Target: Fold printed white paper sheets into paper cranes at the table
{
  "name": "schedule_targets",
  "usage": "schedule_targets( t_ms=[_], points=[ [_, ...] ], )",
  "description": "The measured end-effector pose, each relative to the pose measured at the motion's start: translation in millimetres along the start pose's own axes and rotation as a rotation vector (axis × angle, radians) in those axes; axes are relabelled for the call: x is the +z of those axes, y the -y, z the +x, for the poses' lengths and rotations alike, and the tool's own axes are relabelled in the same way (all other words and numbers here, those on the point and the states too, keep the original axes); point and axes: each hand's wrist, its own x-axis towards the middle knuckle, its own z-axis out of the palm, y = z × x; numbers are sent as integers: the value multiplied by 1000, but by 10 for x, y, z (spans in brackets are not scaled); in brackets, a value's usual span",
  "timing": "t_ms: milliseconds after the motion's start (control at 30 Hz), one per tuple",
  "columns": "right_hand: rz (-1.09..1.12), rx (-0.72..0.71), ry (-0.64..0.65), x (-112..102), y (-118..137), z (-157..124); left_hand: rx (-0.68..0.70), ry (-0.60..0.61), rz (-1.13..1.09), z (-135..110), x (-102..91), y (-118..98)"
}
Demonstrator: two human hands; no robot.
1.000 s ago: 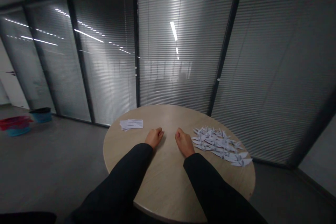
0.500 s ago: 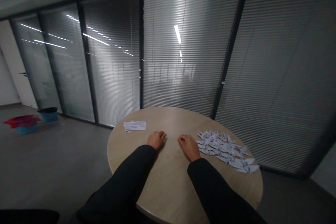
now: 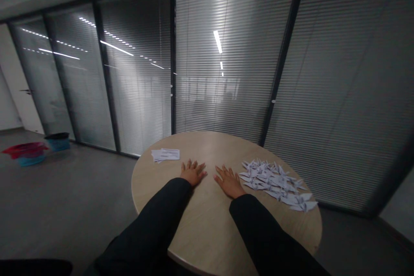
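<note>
My left hand (image 3: 192,173) lies flat on the round wooden table (image 3: 207,224), palm down, fingers spread, holding nothing. A short gap to its right, my right hand (image 3: 228,179) rests the same way, fingers stretched out and empty. Both arms wear black sleeves. A spread of several white folded paper cranes (image 3: 274,183) lies on the table just right of my right hand, apart from it. A small stack of white paper sheets (image 3: 166,154) sits at the table's far left edge, beyond my left hand.
Glass partitions with shut blinds (image 3: 226,64) stand right behind the table. On the grey floor at far left sit a red basin (image 3: 22,150) on a blue one and a dark blue bin (image 3: 58,141). A white door (image 3: 16,95) is at the left.
Both hands were fists a second ago; they have unfolded and now lie flat with fingers spread. The view shifted slightly.
</note>
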Motion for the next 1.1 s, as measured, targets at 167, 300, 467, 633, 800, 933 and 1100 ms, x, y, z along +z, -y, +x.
schedule_targets(
  t_ms=[167, 300, 467, 633, 800, 933, 1100],
  points=[
    [-34, -17, 78, 11, -4, -13, 7, 100, 26, -7, 15, 7],
    [-65, -21, 104, 2, -1, -11, 3, 111, 22, 1, 5, 1],
    [-68, -25, 108, -1, -10, -6, 1, 126, 4, -11, -25, -13],
    [-44, -27, 98, -8, -12, -12, -1, 124, 0, -25, -40, -26],
    [-46, -29, 102, -21, -3, -19, 8, 115, 2, -20, -27, -17],
    [-46, -29, 103, -10, -9, -12, 11, 117, 12, -12, -19, -8],
    [-56, -28, 105, -17, -6, -16, 14, 121, 18, -13, -28, -9]
  ],
)
